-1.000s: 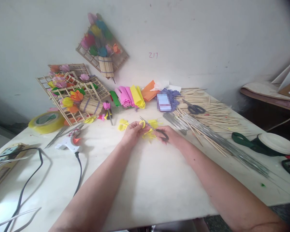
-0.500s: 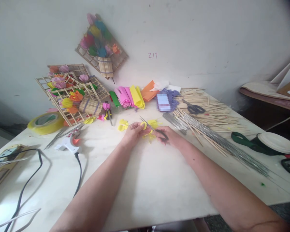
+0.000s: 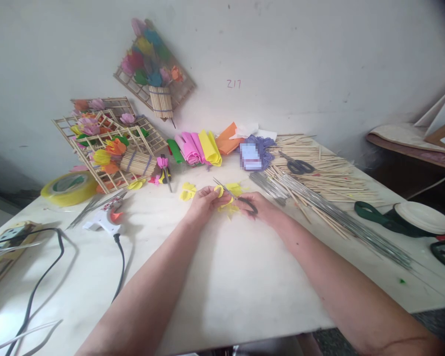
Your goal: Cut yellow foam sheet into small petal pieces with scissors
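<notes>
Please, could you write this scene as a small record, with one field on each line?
Left hand: left hand pinches a yellow piece
Right hand: right hand grips dark-handled scissors, blades pointing toward the left hand
Cutting contact: cannot tell
Near hands: yellow scraps on the table
Left side: white glue gun, roll of tape
Right side: thin sticks, metal wires, second scissors
Wall: flower panel
</notes>
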Demonstrator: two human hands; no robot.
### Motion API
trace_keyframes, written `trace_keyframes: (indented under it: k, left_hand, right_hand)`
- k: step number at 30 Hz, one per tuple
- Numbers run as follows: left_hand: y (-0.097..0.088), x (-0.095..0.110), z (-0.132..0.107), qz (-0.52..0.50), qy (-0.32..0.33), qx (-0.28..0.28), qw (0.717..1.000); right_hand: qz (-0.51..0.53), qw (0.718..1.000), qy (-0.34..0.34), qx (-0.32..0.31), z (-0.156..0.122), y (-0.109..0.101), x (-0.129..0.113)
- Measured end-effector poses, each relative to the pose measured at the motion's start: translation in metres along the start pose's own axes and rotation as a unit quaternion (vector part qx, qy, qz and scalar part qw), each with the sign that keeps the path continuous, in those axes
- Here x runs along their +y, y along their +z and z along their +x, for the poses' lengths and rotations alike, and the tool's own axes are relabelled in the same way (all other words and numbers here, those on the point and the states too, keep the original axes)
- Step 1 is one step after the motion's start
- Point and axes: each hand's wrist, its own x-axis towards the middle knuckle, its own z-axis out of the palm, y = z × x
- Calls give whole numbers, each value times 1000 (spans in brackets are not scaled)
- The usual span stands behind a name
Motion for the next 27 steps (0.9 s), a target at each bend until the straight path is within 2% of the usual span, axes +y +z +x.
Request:
trace_keyframes:
  k: [27]
  left_hand:
    - [-1, -1, 2, -18, 21, 21, 999]
  right_hand:
    - [-4, 1000, 4, 1, -2, -1, 0]
